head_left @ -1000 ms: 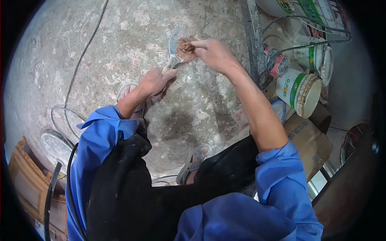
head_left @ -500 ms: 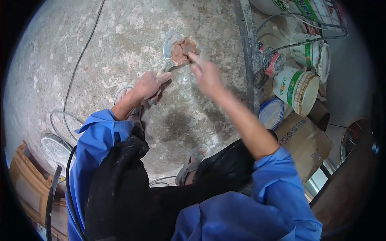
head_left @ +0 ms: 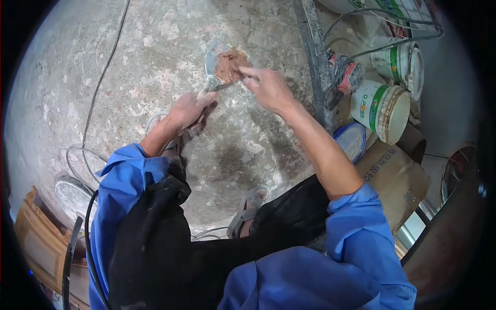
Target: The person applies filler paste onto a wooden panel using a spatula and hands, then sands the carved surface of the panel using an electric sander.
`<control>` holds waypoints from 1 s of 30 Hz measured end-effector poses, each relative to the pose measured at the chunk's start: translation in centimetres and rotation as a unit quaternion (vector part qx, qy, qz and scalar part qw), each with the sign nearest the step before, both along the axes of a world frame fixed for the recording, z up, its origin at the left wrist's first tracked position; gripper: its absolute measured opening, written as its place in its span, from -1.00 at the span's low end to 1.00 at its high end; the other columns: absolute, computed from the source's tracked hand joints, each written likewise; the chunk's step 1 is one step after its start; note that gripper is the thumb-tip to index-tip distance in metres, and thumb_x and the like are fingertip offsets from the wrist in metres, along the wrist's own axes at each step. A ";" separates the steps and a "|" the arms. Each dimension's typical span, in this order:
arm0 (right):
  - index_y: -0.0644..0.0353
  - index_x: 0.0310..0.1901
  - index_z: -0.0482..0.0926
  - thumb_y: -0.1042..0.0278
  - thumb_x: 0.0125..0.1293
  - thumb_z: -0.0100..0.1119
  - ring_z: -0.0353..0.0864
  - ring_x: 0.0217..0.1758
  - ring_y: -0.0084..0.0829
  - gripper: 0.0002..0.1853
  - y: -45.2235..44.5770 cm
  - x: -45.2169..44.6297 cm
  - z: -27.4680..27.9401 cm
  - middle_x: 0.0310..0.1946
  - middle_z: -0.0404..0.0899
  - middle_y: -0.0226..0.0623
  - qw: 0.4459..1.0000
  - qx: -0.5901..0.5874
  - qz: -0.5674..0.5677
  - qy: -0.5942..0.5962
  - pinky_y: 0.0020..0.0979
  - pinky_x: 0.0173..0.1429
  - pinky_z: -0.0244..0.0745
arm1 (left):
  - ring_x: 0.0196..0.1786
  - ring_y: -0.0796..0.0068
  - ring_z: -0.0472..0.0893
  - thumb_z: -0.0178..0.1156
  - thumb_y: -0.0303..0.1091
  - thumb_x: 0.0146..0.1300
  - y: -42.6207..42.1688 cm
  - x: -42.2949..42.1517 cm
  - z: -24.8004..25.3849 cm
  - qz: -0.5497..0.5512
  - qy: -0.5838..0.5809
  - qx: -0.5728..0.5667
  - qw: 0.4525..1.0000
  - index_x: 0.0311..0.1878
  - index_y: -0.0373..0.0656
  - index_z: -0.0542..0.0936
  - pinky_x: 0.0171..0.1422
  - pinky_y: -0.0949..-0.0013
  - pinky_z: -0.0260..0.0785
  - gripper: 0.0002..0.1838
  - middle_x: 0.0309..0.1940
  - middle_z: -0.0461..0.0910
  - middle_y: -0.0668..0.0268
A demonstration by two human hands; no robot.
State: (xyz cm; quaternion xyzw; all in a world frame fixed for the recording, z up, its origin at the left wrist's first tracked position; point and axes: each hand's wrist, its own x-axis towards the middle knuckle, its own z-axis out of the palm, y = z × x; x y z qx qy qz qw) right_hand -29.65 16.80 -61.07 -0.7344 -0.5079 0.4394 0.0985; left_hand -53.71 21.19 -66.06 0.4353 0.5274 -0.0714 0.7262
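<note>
My left hand (head_left: 189,110) is closed round the handle of a putty knife (head_left: 211,61), whose wide blade points away from me above the floor. A lump of reddish-brown putty (head_left: 227,66) covers the right part of the blade. From the right, my right hand (head_left: 269,89) reaches to the putty with its fingers bent together and one stretched forward at the lump's edge. Whatever it grips, if anything, is blurred and too small to name.
White buckets with green bands (head_left: 378,111) lie at the right, near a blue-rimmed lid (head_left: 351,142) and a cardboard piece (head_left: 395,178). A cable (head_left: 106,67) crosses the stained floor (head_left: 155,46) on the left. My sandalled feet (head_left: 249,209) are below my hands.
My right hand has shifted slightly and its fingers have changed angle at the putty, whose shape differs a little. The putty knife, still in my left hand, sits slightly further left in view.
</note>
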 end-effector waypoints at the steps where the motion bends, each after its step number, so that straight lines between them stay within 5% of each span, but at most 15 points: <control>1: 0.19 0.33 0.64 0.47 0.53 0.10 0.54 -0.49 -0.45 -0.61 0.6 -0.1 0.0 0.09 0.75 0.01 0.998 -0.066 0.021 -0.004 -0.31 -0.15 0.67 | -0.69 0.51 0.38 0.16 0.00 0.53 -0.2 -0.2 -0.3 0.006 -0.005 0.001 1.000 -0.48 -0.18 0.62 -0.57 0.39 0.19 -0.50 -0.68 0.47 0.35; 3: 0.19 0.32 0.65 0.47 0.54 0.10 0.50 -0.54 -0.51 -0.62 0.8 0.0 0.5 0.09 0.76 -0.01 0.988 -0.145 0.041 -0.007 -0.36 -0.20 0.66 | -0.68 0.51 0.38 0.16 -0.01 0.53 -1.3 -0.5 -0.5 0.012 -0.009 -0.013 1.000 -0.47 -0.18 0.63 -0.57 0.39 0.19 -0.50 -0.67 0.48 0.35; 7: 0.16 0.34 0.63 0.43 0.56 0.09 0.29 -0.63 -0.66 -0.62 3.7 1.2 1.1 0.06 0.78 -0.09 0.988 -0.140 0.048 0.040 -0.56 -0.38 0.52 | -0.54 0.53 0.42 0.15 0.08 0.55 0.0 0.1 -0.6 -0.056 0.027 0.036 0.997 -0.34 -0.21 0.66 -0.45 0.40 0.24 -0.49 -0.58 0.49 0.36; 12: 0.16 0.33 0.63 0.43 0.57 0.08 0.18 -0.65 -0.70 -0.62 5.0 -0.6 -0.2 0.12 0.77 -0.14 0.992 -0.118 0.051 0.002 -0.72 -0.50 0.32 | -0.54 0.53 0.42 0.17 0.09 0.53 -0.1 0.1 -0.4 -0.015 0.014 0.000 1.000 -0.32 -0.22 0.66 -0.45 0.40 0.24 -0.49 -0.59 0.49 0.36; 17: 0.16 0.32 0.65 0.48 0.53 0.07 0.14 -0.68 -0.69 -0.61 4.9 -0.3 2.1 0.24 0.71 -0.11 0.974 -0.204 0.087 0.052 -0.74 -0.48 0.34 | -0.53 0.52 0.42 0.18 0.09 0.52 -0.4 -0.4 -2.0 -0.029 0.010 0.014 0.999 -0.33 -0.22 0.66 -0.44 0.39 0.24 -0.49 -0.58 0.49 0.35; 23: 0.13 0.31 0.65 0.49 0.52 0.07 0.09 -0.71 -0.69 -0.61 6.6 -1.1 -0.4 0.28 0.68 -0.07 0.992 -0.109 0.058 -0.022 -0.76 -0.50 0.30 | -0.53 0.51 0.43 0.18 0.08 0.53 -0.2 -0.6 -2.9 -0.058 0.024 0.061 0.996 -0.33 -0.22 0.65 -0.43 0.39 0.26 -0.49 -0.58 0.49 0.35; 27: 0.03 0.32 0.67 0.35 0.58 0.09 0.51 -0.55 -0.61 -0.64 5.8 -1.3 0.8 0.33 0.64 -0.08 0.966 -0.179 0.178 0.055 -0.50 -0.21 0.66 | -0.56 0.44 0.45 0.20 0.06 0.49 -0.5 -1.0 -3.6 -0.063 0.032 0.082 0.994 -0.39 -0.25 0.63 -0.42 0.32 0.31 -0.49 -0.60 0.53 0.30; 30: 0.06 0.30 0.68 0.41 0.55 0.08 0.30 -0.63 -0.65 -0.63 5.6 -0.2 0.4 0.26 0.69 -0.14 0.981 -0.135 0.132 0.049 -0.61 -0.33 0.52 | -0.56 0.44 0.46 0.20 0.06 0.48 -0.2 -0.2 -2.7 -0.053 0.013 0.073 0.996 -0.39 -0.25 0.63 -0.42 0.31 0.31 -0.48 -0.60 0.53 0.29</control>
